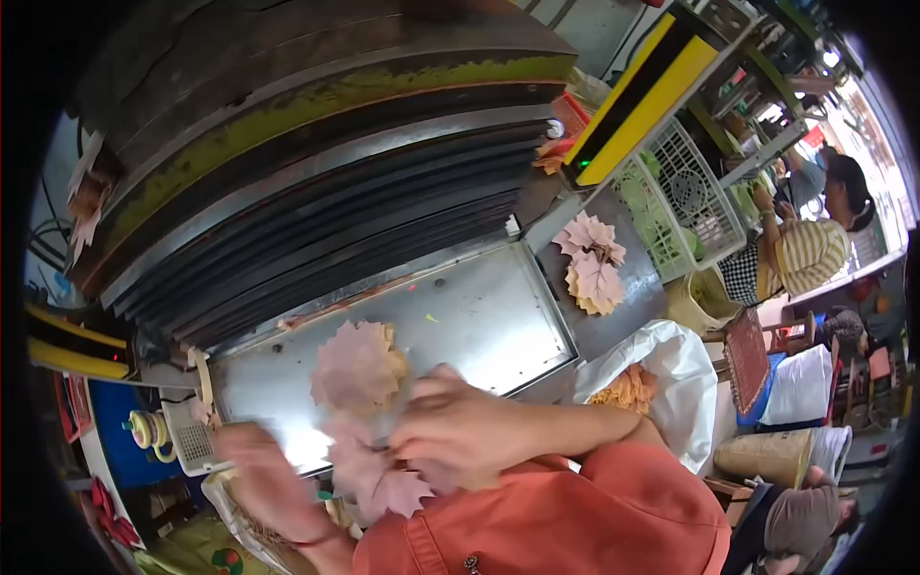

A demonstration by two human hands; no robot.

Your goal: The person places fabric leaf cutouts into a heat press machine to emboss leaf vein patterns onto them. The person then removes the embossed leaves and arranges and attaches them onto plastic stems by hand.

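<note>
My right hand (455,426) is bent round the edge of a stack of pale pink leaf-shaped pieces (369,474), its fingers curled. Close above that stack, another one (355,369) with yellowish lower layers lies over the metal tray (479,311). Blurred by motion, my left hand (273,484) is at the tray's lower left corner, fingers stretched out, with nothing visible in it. More pink leaf-shaped stacks (594,278) rest on the dark surface right of the tray.
A large layered machine block (335,192) stands behind the tray, with a yellow-black post (632,96) at its right. Further right are a white crate (685,192), a white bag (690,383) with orange pieces, and a person in stripes (810,254). Another person (800,522) is lower right.
</note>
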